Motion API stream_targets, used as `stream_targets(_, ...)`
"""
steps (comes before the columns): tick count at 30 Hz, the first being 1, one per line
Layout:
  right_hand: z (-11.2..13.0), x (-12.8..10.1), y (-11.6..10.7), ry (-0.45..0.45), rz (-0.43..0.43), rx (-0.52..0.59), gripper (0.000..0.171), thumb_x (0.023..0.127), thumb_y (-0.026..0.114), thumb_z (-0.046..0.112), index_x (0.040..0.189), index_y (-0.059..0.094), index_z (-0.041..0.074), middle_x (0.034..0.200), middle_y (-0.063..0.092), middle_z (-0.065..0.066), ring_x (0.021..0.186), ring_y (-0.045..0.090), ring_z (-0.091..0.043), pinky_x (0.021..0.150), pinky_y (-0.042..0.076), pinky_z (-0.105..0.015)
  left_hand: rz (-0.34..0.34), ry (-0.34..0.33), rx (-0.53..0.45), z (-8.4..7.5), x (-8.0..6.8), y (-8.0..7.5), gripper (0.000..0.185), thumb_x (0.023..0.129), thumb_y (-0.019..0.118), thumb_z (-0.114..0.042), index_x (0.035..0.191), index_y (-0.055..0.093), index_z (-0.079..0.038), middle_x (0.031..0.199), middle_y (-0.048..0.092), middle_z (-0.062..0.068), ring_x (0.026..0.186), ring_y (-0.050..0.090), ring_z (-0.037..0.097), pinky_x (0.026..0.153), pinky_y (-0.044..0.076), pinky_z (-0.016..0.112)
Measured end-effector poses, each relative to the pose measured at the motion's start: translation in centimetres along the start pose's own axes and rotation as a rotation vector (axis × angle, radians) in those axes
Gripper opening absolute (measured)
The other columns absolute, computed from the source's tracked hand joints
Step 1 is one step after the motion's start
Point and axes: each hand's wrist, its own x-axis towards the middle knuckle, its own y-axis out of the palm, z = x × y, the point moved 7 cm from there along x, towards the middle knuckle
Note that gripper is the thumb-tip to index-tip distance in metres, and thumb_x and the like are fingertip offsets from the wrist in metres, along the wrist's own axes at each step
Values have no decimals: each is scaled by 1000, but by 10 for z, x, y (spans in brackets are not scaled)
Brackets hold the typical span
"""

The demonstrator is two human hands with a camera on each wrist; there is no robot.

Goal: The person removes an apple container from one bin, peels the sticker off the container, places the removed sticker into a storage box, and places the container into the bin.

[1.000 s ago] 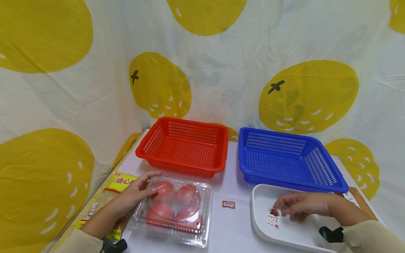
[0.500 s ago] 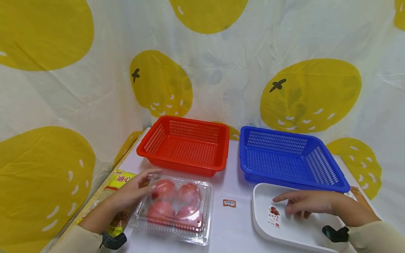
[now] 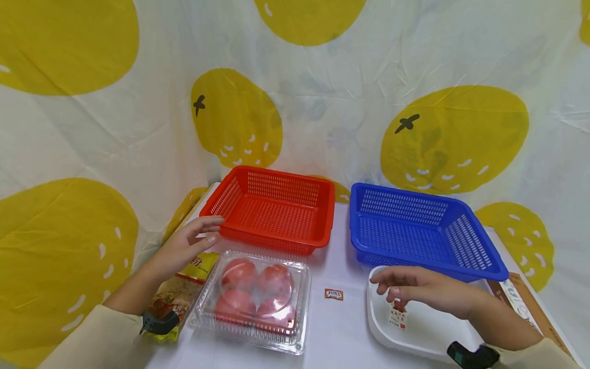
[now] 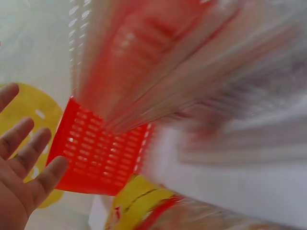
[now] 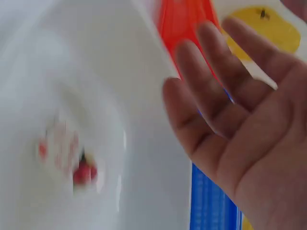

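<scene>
My left hand [image 3: 191, 248] hovers with spread, loosely bent fingers above a yellow pasta bag [image 3: 184, 292] and holds nothing. To its right lies a clear plastic clamshell box [image 3: 301, 307] with several round red fruits, perhaps tomatoes [image 3: 235, 307], inside; the hand is apart from it. My right hand [image 3: 426, 289] is raised over a white tray [image 3: 375, 328], fingers relaxed and nothing in them. A label with a red fruit picture [image 3: 397, 316] shows on the tray's floor. The right wrist view shows the right palm [image 5: 259, 139] bare; in the left wrist view the left fingers [image 4: 36, 153] are spread.
A red basket [image 3: 329, 225] stands behind the clamshell box, and a blue basket [image 3: 355, 225] behind the white tray. A small orange-brown packet [image 3: 334, 294] lies between box and tray. A brown and white flat item [image 3: 521, 305] is at the right edge. A fruit-print cloth [image 3: 332, 102] hangs behind.
My left hand has come off the clamshell box and risen up and to the left. My right hand has lifted and shifted slightly left over the tray. The box and baskets stay put.
</scene>
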Motion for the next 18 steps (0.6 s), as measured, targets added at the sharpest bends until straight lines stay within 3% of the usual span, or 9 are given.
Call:
stream_targets(4, 11, 16, 13, 28, -161, 49, 43, 112, 53, 19, 152, 53, 2, 144, 57, -24, 124, 62, -31, 95, 59, -42, -88, 31, 79, -6, 9, -15, 45, 108, 63, -9, 151, 54, 0, 148, 57, 20, 131, 58, 30, 102, 49, 17)
stream_targets(7, 14, 31, 28, 60, -301, 84, 49, 110, 59, 25, 153, 51, 3, 149, 55, -21, 130, 58, -34, 97, 59, -42, -148, 32, 148, -7, 15, -26, 44, 107, 65, -13, 149, 57, -1, 151, 56, 16, 138, 51, 38, 106, 45, 17)
stream_targets(12, 12, 56, 58, 102, -475, 216, 53, 109, 61, 29, 155, 46, 6, 155, 49, -22, 133, 53, -38, 95, 58, -39, -192, -41, 202, 1, 23, -40, 48, 108, 65, -19, 152, 54, -5, 163, 44, 15, 149, 42, 40, 114, 48, 42)
stream_targets(15, 11, 69, 74, 85, -535, 319, 54, 110, 58, 27, 157, 41, 7, 158, 44, -25, 131, 53, -38, 98, 56, -41, -204, -88, 166, 11, 28, -44, 51, 109, 64, -20, 155, 51, -3, 166, 37, 17, 150, 39, 45, 114, 44, 58)
stream_targets(18, 9, 80, 84, 44, -576, 347, 56, 109, 59, 25, 158, 39, 8, 159, 41, -27, 128, 56, -39, 99, 56, -42, -221, -121, 94, 22, 31, -46, 53, 110, 62, -21, 156, 48, -2, 168, 34, 19, 152, 34, 48, 116, 38, 67)
